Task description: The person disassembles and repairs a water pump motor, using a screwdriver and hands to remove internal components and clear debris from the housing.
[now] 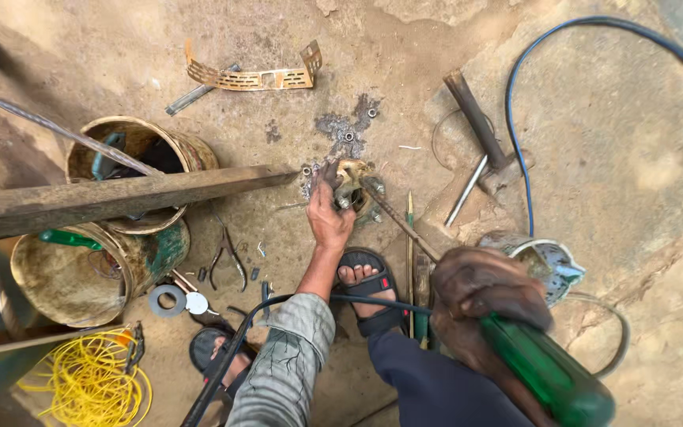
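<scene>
One left hand (pixel 327 212) is seen at centre, fingers curled and pressed around a small rusty metal fitting (pixel 355 190) that lies on the stained concrete floor (pixel 634 158). One right hand (pixel 488 289) is seen nearer the camera, closed in a fist around the green handle of a tool (pixel 551 372); from this tool a thin rusty shaft (pixel 401 223) runs up to the fitting and meets it beside the left fingers.

Loose nuts (pixel 349 136) are counted around the fitting: at least three on the dark patch of floor just above it; more may be hidden under the hand.

Two sandalled feet are recorded, one (pixel 369 289) directly below the left hand, one (pixel 219 352) lower left, partly hidden by the sleeve.

Two dirty buckets (pixel 100 273) are noted at left, one lying on its side, the other behind it beneath one weathered wooden beam (pixel 120 198).

Also listed: one pair of pliers (pixel 227 257) beside the buckets, two flat discs (pixel 169 300) below them, one coil of yellow cord (pixel 88 383) at lower left, one perforated metal bracket (pixel 250 77) at top, one hammer (pixel 480 126) at upper right, one blue cable (pixel 519 158) looping beside it, and one cut metal can (pixel 543 265) just right of the right hand.
</scene>
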